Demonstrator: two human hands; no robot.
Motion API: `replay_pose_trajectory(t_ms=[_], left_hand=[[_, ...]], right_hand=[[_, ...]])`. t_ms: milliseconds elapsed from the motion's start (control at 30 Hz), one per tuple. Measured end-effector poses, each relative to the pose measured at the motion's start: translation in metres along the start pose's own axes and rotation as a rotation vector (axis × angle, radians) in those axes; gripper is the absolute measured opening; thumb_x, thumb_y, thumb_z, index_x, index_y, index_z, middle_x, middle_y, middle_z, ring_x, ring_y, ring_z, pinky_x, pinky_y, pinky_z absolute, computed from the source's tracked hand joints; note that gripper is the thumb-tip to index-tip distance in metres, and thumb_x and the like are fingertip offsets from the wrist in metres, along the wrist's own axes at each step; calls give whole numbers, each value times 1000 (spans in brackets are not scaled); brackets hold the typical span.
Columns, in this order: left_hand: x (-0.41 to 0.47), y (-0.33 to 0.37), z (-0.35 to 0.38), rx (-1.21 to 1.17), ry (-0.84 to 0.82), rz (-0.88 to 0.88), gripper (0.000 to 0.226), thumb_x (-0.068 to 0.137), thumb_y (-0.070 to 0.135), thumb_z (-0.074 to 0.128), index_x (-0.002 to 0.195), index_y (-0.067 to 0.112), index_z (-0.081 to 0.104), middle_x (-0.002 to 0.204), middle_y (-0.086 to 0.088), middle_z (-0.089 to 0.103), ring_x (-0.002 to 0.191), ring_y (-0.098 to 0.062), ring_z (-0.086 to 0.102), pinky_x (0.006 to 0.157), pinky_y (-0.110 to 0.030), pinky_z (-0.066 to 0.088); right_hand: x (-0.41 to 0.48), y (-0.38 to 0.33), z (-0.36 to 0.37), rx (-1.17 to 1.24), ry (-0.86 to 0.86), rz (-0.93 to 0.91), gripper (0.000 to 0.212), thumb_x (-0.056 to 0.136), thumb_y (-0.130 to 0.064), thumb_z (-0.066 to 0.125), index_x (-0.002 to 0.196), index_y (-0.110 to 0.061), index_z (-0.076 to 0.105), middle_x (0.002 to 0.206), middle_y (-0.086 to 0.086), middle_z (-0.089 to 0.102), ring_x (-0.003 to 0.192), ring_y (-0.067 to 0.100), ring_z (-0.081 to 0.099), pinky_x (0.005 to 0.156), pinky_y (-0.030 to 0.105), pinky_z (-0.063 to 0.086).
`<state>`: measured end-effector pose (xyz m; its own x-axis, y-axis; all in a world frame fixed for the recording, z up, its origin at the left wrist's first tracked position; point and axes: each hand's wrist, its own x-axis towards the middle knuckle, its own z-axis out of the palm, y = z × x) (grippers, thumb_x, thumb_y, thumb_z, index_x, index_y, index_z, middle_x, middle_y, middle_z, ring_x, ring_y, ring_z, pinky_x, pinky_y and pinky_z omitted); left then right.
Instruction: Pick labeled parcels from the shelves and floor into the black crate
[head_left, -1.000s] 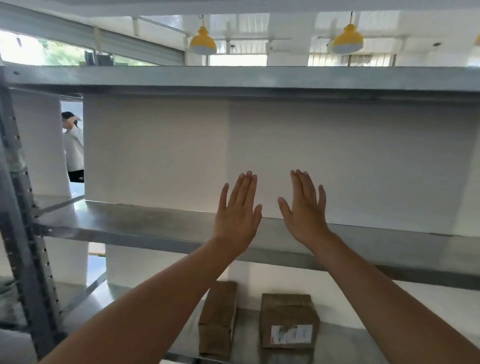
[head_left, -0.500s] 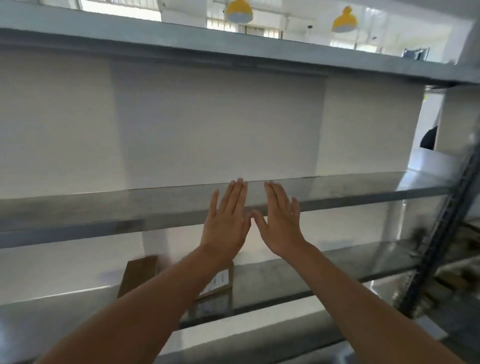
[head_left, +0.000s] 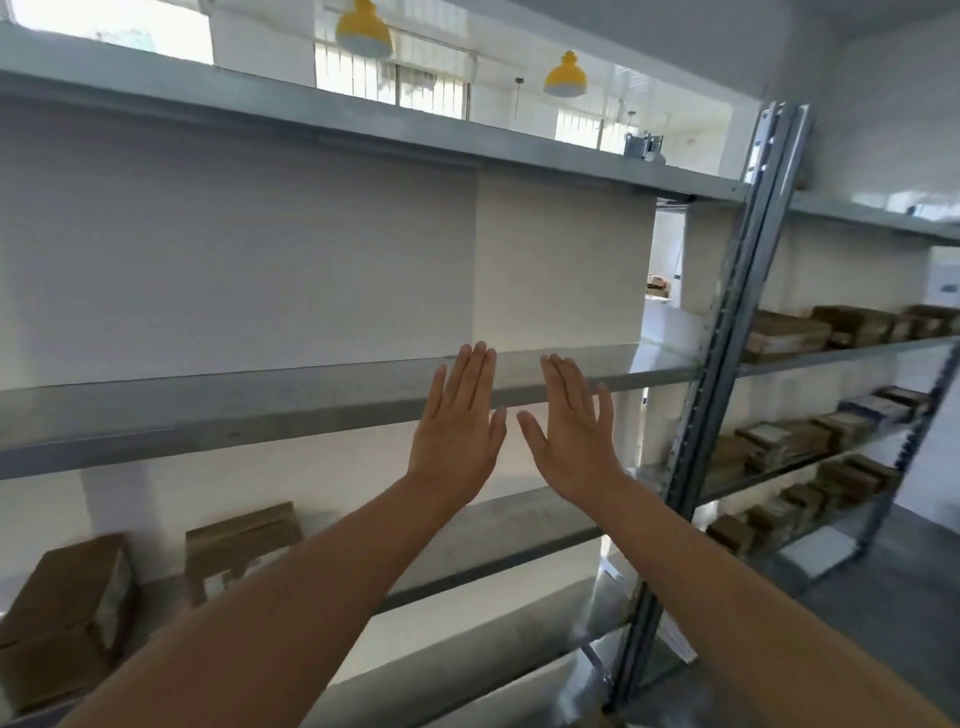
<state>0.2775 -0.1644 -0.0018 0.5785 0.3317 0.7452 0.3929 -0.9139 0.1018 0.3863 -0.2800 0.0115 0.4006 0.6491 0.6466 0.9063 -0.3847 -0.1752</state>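
Note:
My left hand (head_left: 457, 431) and my right hand (head_left: 574, 436) are raised side by side in front of a bare metal shelf (head_left: 208, 415), fingers straight, holding nothing. Two brown cardboard parcels sit on the shelf below at the lower left: one (head_left: 62, 613) near the frame's edge, another (head_left: 241, 545) partly behind my left forearm. Several more brown parcels (head_left: 789, 332) lie on the shelves of the rack to the right. The black crate is not in view.
A perforated steel upright (head_left: 722, 364) divides the two racks. White wall panels back the near rack. Grey floor (head_left: 883, 597) shows at the lower right. Yellow lamps (head_left: 565, 78) hang above the top shelf.
The view has swung to the right, bringing the steel upright and the right rack of parcels into sight. Both hands stay raised and flat, a little further apart than half a second ago.

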Motion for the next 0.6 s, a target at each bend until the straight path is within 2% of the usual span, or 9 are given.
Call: replay_pose_trajectory(t_ms=[233,367,467,600], left_hand=[[22,99,51,-15,-36,151,63,103,41,20,156,9,9,165,-7,5,152,-19,0,124,-42,7],[39,142,75,-32,-13,236,63,104,38,36,156,9,15,164,-6,9,151,-18,-1,123,-38,1],[49,166,89,-105,-26,243,64,104,37,37,156,11,12,165,-4,7,150,-15,-5,122,-37,-2],[57,190,109,-195,-50,307,62,104,35,34,156,9,13,164,-6,11,152,-17,4,123,-44,11]], right_hand=[[-37,95,-33,-80,7,143,66,103,-45,30,158,-18,3,165,-3,-1,151,11,-6,119,42,-13],[-57,143,-47,-157,-22,253,70,98,-49,21,158,-17,2,165,0,0,151,14,-6,122,47,-5],[-66,168,-54,-207,-17,302,70,97,-50,19,158,-17,2,165,1,1,151,14,-5,121,47,-4],[-67,188,-66,-309,-17,332,70,98,-51,16,157,-16,2,165,0,0,151,14,-6,120,47,-7]])
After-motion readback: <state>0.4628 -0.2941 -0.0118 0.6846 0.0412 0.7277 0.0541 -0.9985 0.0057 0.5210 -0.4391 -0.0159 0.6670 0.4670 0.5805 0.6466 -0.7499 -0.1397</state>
